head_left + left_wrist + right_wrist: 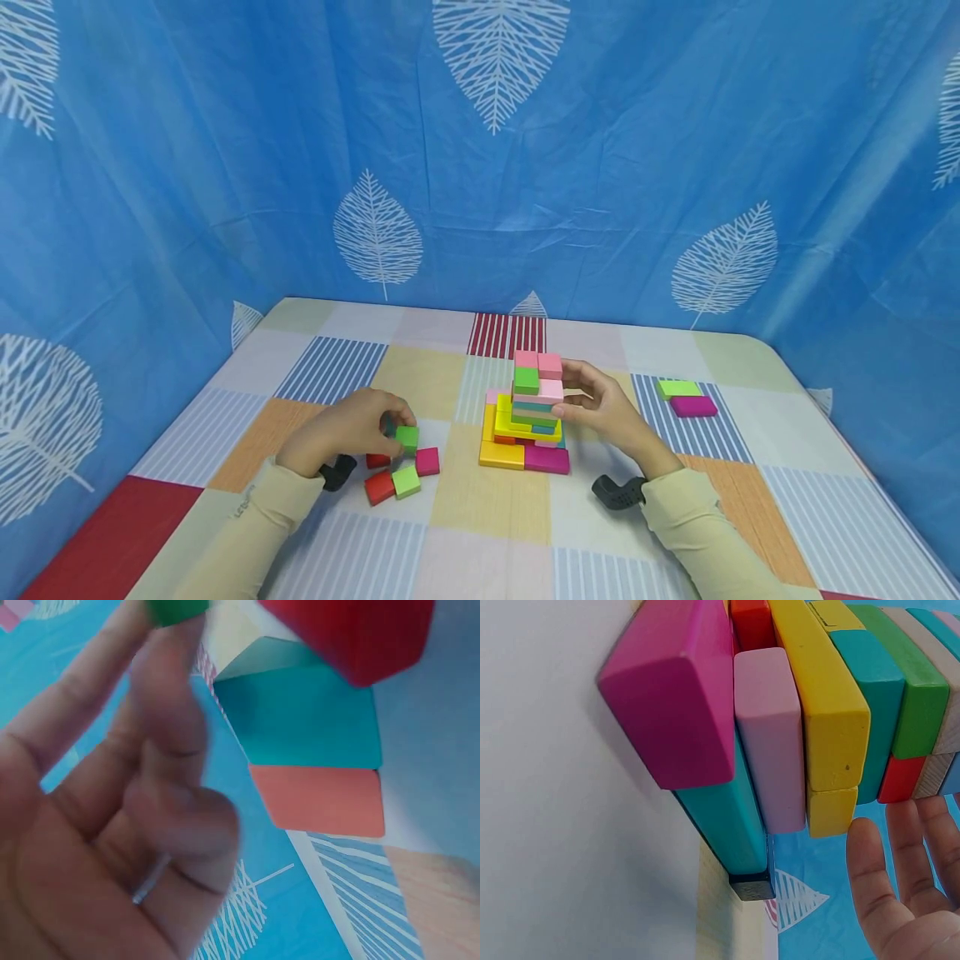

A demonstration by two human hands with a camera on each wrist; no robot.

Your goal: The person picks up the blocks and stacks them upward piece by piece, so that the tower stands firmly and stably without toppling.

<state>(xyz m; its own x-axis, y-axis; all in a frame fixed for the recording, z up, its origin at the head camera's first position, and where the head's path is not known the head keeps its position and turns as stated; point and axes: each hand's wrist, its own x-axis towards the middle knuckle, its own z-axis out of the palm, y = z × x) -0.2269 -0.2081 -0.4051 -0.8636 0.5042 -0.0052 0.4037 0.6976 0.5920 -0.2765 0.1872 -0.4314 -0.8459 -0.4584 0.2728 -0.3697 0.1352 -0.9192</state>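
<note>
Left of the tower, my left hand pinches a green block between thumb and fingertips; in the left wrist view the block is cut off at the top edge. Loose blocks lie beside this hand: a red block, a lime block and a crimson block. A stepped tower of coloured blocks stands mid-table, a green block and pink ones on top. My right hand rests against its right side, fingers fairly straight, fingertips at the middle layers.
A lime block and a magenta block lie to the right of the tower. A teal block and an orange-red block show near the left hand. Behind the patchwork-covered table hangs a blue leaf-print curtain.
</note>
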